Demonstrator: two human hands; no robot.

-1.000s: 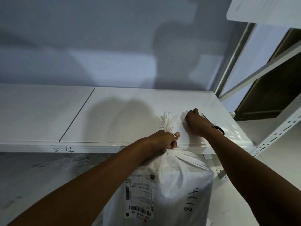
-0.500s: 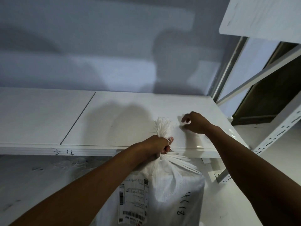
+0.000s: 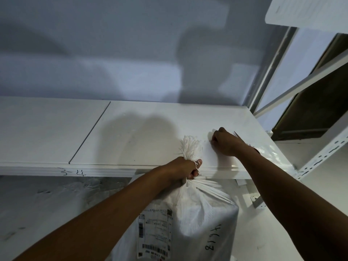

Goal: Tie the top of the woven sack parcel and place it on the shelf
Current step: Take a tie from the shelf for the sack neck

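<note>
The white woven sack parcel [image 3: 199, 217] hangs in front of the white shelf [image 3: 135, 134], below its front edge. It carries a shipping label [image 3: 155, 232] and handwritten digits. My left hand [image 3: 181, 168] is clenched round the gathered neck. The frayed top [image 3: 190, 146] sticks up above my fist, over the shelf edge, and a thin white string runs across my thumb. My right hand [image 3: 226, 143] rests on the shelf to the right, fingers curled on a small white object [image 3: 211, 133] that is mostly hidden.
Scissors [image 3: 236, 134] lie on the shelf just behind my right wrist, mostly covered. A perforated white upright [image 3: 320, 159] stands at the right end of the shelf, with another board [image 3: 308, 12] overhead. The grey wall closes the back. "3-4" is written on the shelf lip.
My right hand, open with fingers spread half a second ago, has curled shut on the small white object. My left hand kept its hold on the sack neck, now slightly higher against the shelf edge.
</note>
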